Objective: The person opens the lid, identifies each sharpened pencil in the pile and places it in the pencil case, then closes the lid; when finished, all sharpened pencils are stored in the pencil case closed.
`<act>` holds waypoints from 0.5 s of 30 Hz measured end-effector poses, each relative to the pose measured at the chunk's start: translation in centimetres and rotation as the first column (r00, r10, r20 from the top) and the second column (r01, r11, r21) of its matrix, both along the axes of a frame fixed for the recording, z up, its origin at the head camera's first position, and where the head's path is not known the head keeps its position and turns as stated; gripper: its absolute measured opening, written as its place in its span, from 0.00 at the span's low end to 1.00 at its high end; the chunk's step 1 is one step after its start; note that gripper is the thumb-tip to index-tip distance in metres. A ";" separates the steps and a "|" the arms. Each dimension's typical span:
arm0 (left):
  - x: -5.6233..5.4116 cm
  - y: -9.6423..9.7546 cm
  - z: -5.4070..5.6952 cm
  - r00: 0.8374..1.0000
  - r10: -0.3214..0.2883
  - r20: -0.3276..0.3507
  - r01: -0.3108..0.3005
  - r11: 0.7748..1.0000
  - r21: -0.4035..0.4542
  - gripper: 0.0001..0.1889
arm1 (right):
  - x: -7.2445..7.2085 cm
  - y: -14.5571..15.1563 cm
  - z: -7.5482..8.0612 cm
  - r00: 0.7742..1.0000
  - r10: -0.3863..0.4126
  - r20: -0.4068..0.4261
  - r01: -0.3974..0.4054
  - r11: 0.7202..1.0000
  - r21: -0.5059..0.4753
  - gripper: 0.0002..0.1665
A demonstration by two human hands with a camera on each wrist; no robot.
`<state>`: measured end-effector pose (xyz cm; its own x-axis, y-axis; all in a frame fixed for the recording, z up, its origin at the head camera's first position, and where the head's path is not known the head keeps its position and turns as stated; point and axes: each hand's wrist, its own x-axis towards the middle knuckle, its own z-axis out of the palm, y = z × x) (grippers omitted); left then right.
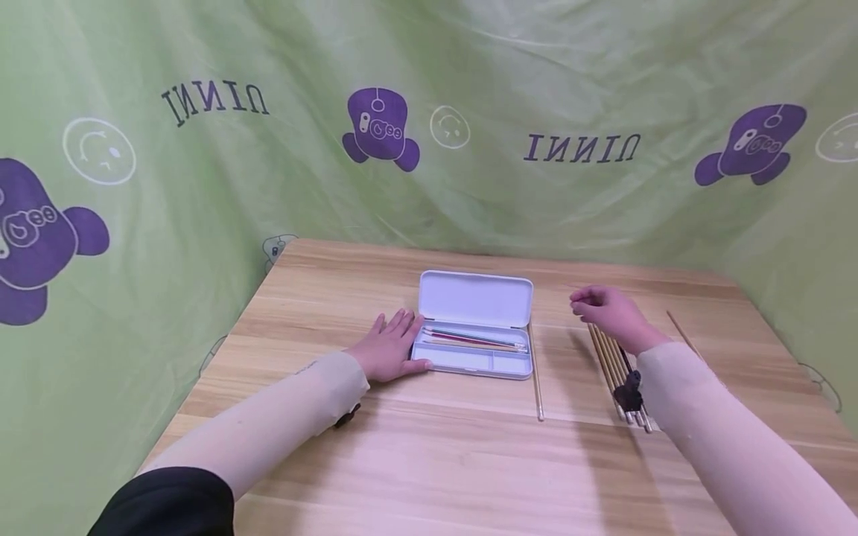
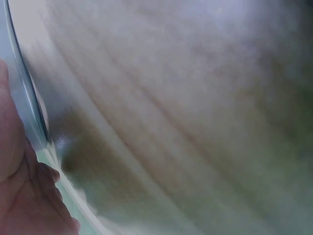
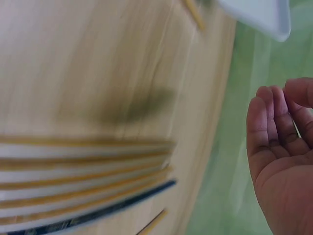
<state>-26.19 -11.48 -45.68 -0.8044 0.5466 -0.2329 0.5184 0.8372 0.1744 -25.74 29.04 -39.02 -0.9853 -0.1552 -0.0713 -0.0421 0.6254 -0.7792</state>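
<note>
From the head camera, the left hand [image 1: 387, 351] lies flat against a pale-lavender rectangular hinged case [image 1: 458, 359] — lid [image 1: 476, 298] up, thin coloured pencils [image 1: 469, 340] in its rear compartment [image 1: 492, 333] — on the light wood-grain counter [image 1: 429, 461]; the right hand [image 1: 611, 316] hovers above slim tan wooden sticks [image 1: 607, 366]. From the left wrist, palm [image 2: 19, 186] beside the case's edge. From the right wrist, loosely bent fingers [image 3: 257, 127], holding nothing.
</note>
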 end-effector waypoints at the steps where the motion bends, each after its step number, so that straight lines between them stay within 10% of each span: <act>1: 0.0 0.0 0.0 1.000 0.001 0.001 -0.001 1.000 0.000 0.52 | 0.1 0.5 -0.1 1.000 -0.013 0.003 0.013 1.000 -0.002 0.22; 15: -0.1 -0.1 -0.6 1.000 0.011 0.004 -0.011 1.000 -0.003 0.52 | 1.2 5.5 -2.9 0.985 -0.091 0.149 0.084 0.995 0.052 0.21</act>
<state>-26.32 -11.53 -46.24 -0.8095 0.5370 -0.2375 0.5086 0.8433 0.1736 -24.56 34.58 -41.92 -0.9723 -0.0622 -0.2255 0.1304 0.6561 -0.7433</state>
